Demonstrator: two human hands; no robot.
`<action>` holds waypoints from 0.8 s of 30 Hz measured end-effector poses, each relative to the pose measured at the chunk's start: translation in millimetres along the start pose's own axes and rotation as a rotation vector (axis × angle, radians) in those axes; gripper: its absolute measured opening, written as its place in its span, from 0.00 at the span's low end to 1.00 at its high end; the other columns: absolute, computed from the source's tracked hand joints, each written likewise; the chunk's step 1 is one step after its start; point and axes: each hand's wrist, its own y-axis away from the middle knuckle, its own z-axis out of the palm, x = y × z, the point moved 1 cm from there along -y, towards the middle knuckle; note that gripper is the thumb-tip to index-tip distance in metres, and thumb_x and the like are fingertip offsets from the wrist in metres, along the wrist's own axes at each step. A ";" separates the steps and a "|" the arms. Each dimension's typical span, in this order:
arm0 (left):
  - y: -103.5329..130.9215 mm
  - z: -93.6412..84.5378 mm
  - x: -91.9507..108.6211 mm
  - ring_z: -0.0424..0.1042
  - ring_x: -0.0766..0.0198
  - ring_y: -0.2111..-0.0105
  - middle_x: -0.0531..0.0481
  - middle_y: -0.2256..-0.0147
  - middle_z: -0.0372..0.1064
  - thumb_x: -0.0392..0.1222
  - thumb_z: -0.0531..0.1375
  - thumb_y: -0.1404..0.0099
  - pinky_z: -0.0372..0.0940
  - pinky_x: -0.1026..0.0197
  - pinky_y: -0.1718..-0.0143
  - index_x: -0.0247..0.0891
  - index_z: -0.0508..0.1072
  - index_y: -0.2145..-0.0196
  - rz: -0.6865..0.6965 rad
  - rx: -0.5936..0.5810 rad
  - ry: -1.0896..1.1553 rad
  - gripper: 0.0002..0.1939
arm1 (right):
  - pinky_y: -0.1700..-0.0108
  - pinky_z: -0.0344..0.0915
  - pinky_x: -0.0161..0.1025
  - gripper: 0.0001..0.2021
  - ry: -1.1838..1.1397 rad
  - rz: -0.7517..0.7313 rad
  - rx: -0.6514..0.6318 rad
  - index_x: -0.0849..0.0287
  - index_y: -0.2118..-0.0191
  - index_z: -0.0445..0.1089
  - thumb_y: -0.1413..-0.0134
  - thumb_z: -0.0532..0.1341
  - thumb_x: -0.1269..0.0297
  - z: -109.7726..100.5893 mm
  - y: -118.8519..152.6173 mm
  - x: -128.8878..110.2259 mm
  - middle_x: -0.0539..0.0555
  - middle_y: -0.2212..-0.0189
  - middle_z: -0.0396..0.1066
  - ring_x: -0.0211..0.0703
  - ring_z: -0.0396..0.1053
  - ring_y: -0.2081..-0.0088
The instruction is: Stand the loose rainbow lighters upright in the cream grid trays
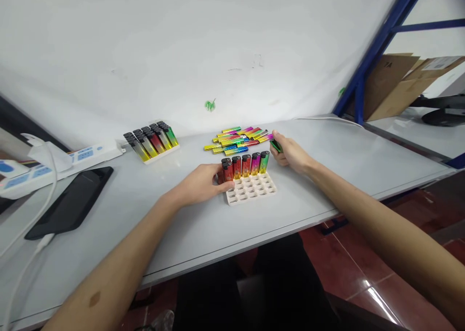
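Note:
A white tray with rows of slots point(250, 191) lies on the table, its back row holding several upright lighters point(246, 165) in red, magenta and green over yellow. At the tray's left side, my left hand point(205, 181) is closed around a red lighter point(227, 171), thumb in front and fingers partly hidden behind it. My right hand point(290, 151), right of the tray, is closed on a green lighter point(276, 146), mostly covered by the fingers. Its thumb and index finger are at the end of a magenta-and-yellow shiny metal sleeve point(266, 138). Similar coloured sleeves point(232, 141) lie heaped behind the tray.
Another tray point(162, 155) filled with black-topped lighters point(151, 139) stands at the back left. A power strip point(61, 168), a black phone point(72, 202) and white cables lie further left. Blue metal framing point(359, 98) and cardboard boxes point(392, 86) are at the right.

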 end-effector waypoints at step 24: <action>1.2 -0.3 2.8 0.67 0.60 0.71 0.49 0.70 0.70 0.58 0.57 0.37 0.59 0.60 0.70 0.39 0.70 0.67 0.011 -0.010 -0.003 0.18 | 0.82 0.39 0.34 0.24 0.127 -0.112 -0.020 0.55 0.81 0.49 0.36 0.47 0.48 -1.7 -1.4 6.9 0.44 0.85 0.42 0.32 0.38 0.84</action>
